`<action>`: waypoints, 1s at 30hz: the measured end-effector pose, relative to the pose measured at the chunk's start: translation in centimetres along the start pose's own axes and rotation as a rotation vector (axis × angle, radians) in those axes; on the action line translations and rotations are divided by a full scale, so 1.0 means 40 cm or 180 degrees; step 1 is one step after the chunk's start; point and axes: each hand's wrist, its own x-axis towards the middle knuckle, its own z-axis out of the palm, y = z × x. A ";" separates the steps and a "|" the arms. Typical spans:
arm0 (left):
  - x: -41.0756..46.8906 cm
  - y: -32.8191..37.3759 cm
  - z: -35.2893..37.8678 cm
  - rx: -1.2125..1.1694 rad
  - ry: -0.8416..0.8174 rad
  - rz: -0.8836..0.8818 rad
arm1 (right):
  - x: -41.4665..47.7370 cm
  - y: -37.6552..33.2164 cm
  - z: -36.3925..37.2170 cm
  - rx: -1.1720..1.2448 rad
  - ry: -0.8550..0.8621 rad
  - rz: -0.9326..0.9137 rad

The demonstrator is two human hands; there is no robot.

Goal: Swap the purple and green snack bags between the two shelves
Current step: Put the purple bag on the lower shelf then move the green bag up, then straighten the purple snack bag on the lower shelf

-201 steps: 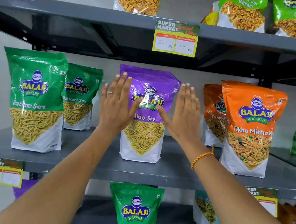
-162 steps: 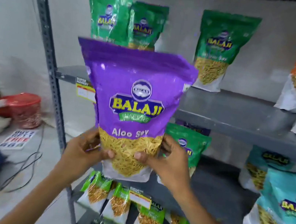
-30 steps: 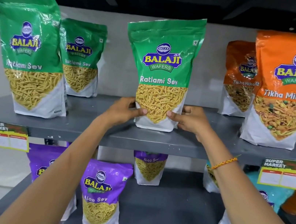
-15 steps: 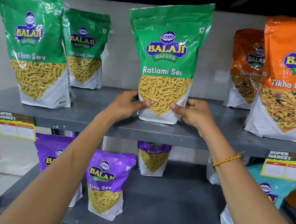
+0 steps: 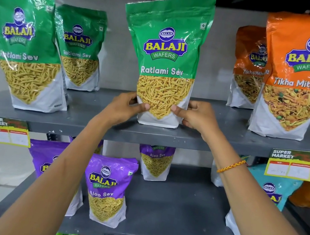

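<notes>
both hands (image 5: 125, 107) grip green bag (image 5: 165, 58); forearm hides purple bag (image 5: 108, 187) edge

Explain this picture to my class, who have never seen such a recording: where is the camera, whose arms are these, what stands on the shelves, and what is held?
There is no machine here. A person wears one camera on the head, looking forward and down, so the arms are that person's own. The left hand and right hand grip the lower corners of a green snack bag, upright on the upper shelf. Two more green bags stand to its left, orange bags to its right. On the lower shelf stand purple snack bags.
</notes>
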 end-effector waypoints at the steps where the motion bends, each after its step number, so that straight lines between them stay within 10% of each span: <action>1: -0.002 0.000 0.004 -0.0002 0.0031 -0.0006 | 0.003 0.000 -0.001 -0.0015 0.0000 0.0001; 10: -0.019 0.009 0.015 -0.0016 0.0106 -0.0120 | -0.004 -0.003 0.007 -0.0149 0.0015 0.0113; 15: -0.119 0.027 0.019 0.0029 0.1107 0.0143 | -0.143 -0.045 0.047 -0.0040 0.1342 -0.1181; 18: -0.249 0.020 0.033 -0.0283 0.1245 0.0292 | -0.250 -0.038 0.113 0.0523 0.0540 -0.1523; 22: -0.396 -0.152 0.070 0.0224 0.1022 -0.0376 | -0.313 0.121 0.239 0.0049 -0.0583 -0.0806; 27: -0.568 -0.452 0.138 0.0188 0.0798 -0.2188 | -0.325 0.438 0.373 -0.0352 -0.0893 0.0971; 30: -0.600 -0.531 0.188 -0.0508 0.0570 -0.2317 | -0.312 0.540 0.446 -0.0569 -0.1047 0.1426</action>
